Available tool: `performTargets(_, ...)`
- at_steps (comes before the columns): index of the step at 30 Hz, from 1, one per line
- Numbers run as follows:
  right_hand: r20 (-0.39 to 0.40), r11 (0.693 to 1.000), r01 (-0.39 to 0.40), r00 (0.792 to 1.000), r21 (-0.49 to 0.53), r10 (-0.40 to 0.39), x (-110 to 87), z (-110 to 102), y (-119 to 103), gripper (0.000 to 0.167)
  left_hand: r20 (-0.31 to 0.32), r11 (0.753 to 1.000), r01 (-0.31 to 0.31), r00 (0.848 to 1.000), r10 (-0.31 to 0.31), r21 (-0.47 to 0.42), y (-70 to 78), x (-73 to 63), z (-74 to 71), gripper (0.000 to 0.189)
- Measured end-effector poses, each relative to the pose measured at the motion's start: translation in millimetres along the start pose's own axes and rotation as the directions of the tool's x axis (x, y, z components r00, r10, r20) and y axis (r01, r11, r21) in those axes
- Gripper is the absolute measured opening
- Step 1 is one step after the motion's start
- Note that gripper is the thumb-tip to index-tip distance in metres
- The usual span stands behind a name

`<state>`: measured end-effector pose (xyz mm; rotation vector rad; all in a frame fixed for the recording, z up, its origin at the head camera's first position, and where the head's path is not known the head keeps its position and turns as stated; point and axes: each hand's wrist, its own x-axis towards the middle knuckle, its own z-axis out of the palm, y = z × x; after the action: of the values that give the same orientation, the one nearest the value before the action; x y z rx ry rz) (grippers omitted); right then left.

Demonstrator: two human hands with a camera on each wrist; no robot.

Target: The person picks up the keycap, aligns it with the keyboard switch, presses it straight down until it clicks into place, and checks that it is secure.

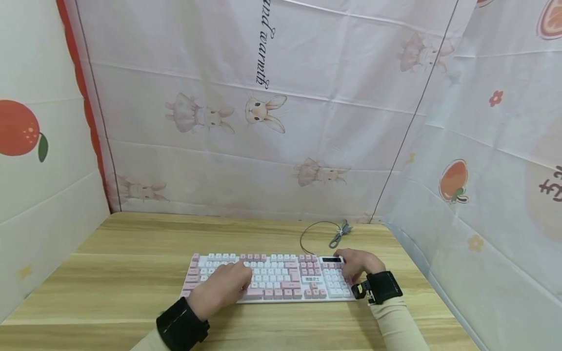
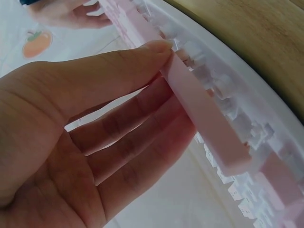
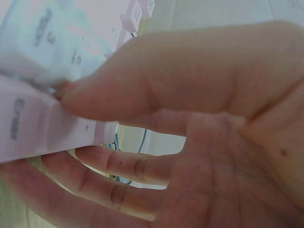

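A pink and white keyboard (image 1: 272, 280) lies flat on the wooden table. Over its lower left part is my left hand (image 1: 226, 287). In the left wrist view, that hand's thumb and fingers pinch a long pink space bar (image 2: 204, 114), with white key mounts showing beside it. Whether the bar is free of the board cannot be told. My right hand (image 1: 359, 262) grips the keyboard's right end. In the right wrist view, its thumb lies on the number pad near the pink Enter key (image 3: 21, 118), while the other fingers wrap the outer edge.
A grey cable (image 1: 338, 236) lies bundled behind the keyboard's right end. Printed cloth (image 1: 272, 146) hangs at the back and both sides of the wooden table (image 1: 131, 243). Each wrist wears a black strap.
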<state>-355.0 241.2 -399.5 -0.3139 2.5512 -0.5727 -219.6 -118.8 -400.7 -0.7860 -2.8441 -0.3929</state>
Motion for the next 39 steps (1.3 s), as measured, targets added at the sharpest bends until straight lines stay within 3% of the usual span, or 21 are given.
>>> performTargets(16,-0.001,1.0,0.001,1.0,0.0,-0.001,-0.8,-0.9,1.4,0.075,0.005,1.0,0.0,1.0,0.0,0.002,0.0,1.3,-0.1,0.02)
performTargets(26,-0.004,1.0,0.017,1.0,-0.007,-0.017,1.0,-1.0,1.0,0.073,0.047,0.998,0.046,0.998,-0.044,-0.04,0.9,1.8,-3.1,0.015)
performTargets(39,-0.002,1.0,0.009,1.0,-0.007,-0.009,3.1,0.5,1.9,0.074,0.04,0.998,0.033,0.999,-0.031,-0.048,-2.3,-1.3,-1.5,0.018)
